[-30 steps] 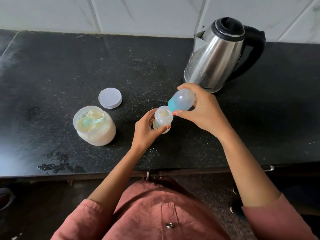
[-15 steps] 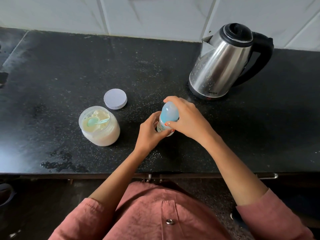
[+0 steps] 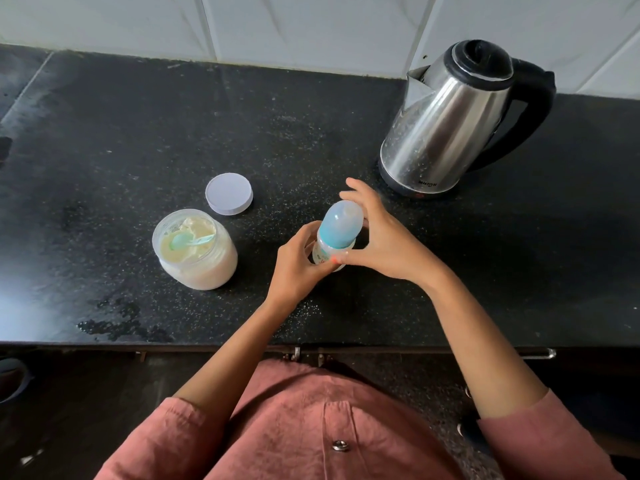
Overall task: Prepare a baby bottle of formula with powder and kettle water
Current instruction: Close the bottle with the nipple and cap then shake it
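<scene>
In the head view, the baby bottle (image 3: 329, 252) stands nearly upright on the black counter (image 3: 104, 133), its long axis running bottom to top with the capped end tipped slightly toward the kettle (image 3: 446, 119). It sits at the counter's middle front, between the open powder jar (image 3: 195, 249) and the kettle. The left hand (image 3: 294, 268) wraps the bottle's lower body, fingers curled closed around it and hiding most of it; how full it is cannot be read. The right hand (image 3: 377, 237) cups the translucent dome cap (image 3: 343, 221) with its teal collar, fingers spread loosely, thumb pressed against the bottle below the collar. A teal scoop (image 3: 190, 240) lies in the jar's powder; the jar's white lid (image 3: 229, 193) rests just behind it.
</scene>
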### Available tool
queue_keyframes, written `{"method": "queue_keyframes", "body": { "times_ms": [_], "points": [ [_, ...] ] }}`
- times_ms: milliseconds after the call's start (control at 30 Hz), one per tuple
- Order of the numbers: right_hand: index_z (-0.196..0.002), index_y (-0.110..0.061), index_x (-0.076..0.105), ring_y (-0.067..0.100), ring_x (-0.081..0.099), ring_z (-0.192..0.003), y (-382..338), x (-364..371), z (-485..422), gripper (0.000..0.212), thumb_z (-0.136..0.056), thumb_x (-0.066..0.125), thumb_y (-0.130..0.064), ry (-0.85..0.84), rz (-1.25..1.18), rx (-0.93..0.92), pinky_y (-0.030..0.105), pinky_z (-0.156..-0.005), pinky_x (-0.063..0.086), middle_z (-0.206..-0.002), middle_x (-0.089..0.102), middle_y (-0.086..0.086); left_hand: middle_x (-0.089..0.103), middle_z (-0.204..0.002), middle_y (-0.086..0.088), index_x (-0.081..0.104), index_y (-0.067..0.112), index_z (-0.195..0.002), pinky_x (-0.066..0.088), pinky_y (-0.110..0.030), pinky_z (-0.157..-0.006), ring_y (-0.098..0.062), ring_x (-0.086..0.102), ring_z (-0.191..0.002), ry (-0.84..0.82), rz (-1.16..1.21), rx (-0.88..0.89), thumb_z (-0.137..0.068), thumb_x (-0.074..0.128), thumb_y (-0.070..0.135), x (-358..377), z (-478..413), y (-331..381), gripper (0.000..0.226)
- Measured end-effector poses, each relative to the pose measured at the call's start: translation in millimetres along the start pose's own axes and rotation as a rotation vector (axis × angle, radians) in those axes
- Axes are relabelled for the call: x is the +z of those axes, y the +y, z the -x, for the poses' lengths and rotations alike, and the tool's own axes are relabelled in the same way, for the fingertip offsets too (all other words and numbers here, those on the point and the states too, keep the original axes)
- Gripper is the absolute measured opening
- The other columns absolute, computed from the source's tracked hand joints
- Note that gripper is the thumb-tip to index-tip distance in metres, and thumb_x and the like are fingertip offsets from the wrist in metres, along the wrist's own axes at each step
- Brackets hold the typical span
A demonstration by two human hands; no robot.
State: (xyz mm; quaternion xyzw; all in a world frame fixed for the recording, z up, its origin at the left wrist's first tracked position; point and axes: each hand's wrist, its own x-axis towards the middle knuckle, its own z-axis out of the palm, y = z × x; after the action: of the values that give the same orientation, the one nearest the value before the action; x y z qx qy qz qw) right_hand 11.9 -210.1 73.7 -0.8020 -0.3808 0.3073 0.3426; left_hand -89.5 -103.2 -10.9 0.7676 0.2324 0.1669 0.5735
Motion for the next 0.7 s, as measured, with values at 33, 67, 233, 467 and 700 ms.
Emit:
{"method": "queue_keyframes", "body": {
  "times_ms": [33, 67, 233, 467, 700],
  "points": [
    [-0.142, -0.029, 0.020, 0.011, 0.037, -0.132, 3, -2, 0, 0.092, -0.072, 0.075, -0.010, -0.017, 0.000, -0.033, 0.030, -0.110, 0.031, -0.144, 0.037, -0.004, 0.055, -0.115, 0.011, 0.049, 0.014, -0.124, 0.041, -0.007, -0.091, 0.004, 0.052, -0.105, -0.001, 0.004, -0.001, -0.072, 0.078, 0.016, 0, 0, 0, 0.060],
    [-0.139, -0.031, 0.028, 0.010, 0.039, -0.131, 6, -3, 0, 0.083, -0.074, 0.072, -0.005, -0.006, -0.002, -0.053, 0.034, -0.110, 0.034, -0.142, 0.041, -0.005, 0.055, -0.113, 0.013, 0.050, 0.016, -0.123, 0.040, -0.005, -0.088, 0.006, 0.052, -0.103, -0.002, 0.006, -0.003, -0.071, 0.078, 0.017, 0, 0, 0, 0.059],
    [-0.127, -0.025, 0.048, 0.009, 0.048, -0.121, 10, -2, -7, 0.065, -0.071, 0.074, -0.004, 0.099, 0.046, -0.104, 0.033, -0.103, 0.043, -0.130, 0.052, -0.005, 0.054, -0.110, 0.016, 0.050, 0.020, -0.120, 0.039, -0.002, -0.085, 0.008, 0.052, -0.101, 0.003, 0.007, -0.005, -0.070, 0.078, 0.017, 1, 0, 0, 0.057],
    [-0.112, -0.016, 0.055, 0.016, 0.054, -0.097, 7, 15, -7, 0.057, -0.063, 0.081, -0.023, 0.333, 0.189, -0.088, 0.028, -0.081, 0.046, -0.111, 0.055, 0.005, 0.054, -0.110, 0.017, 0.051, 0.014, -0.122, 0.038, -0.001, -0.084, 0.010, 0.052, -0.099, 0.011, -0.001, -0.002, -0.072, 0.076, 0.011, 1, 0, 0, 0.056],
    [-0.117, -0.012, 0.048, 0.018, 0.050, -0.110, 8, 24, -5, 0.066, -0.062, 0.082, -0.022, 0.348, 0.189, -0.078, 0.023, -0.082, 0.040, -0.120, 0.050, 0.004, 0.055, -0.110, 0.013, 0.051, 0.011, -0.122, 0.039, -0.001, -0.085, 0.007, 0.054, -0.101, 0.014, -0.007, 0.012, -0.072, 0.076, 0.009, 1, 0, 0, 0.056]
  ]
}}
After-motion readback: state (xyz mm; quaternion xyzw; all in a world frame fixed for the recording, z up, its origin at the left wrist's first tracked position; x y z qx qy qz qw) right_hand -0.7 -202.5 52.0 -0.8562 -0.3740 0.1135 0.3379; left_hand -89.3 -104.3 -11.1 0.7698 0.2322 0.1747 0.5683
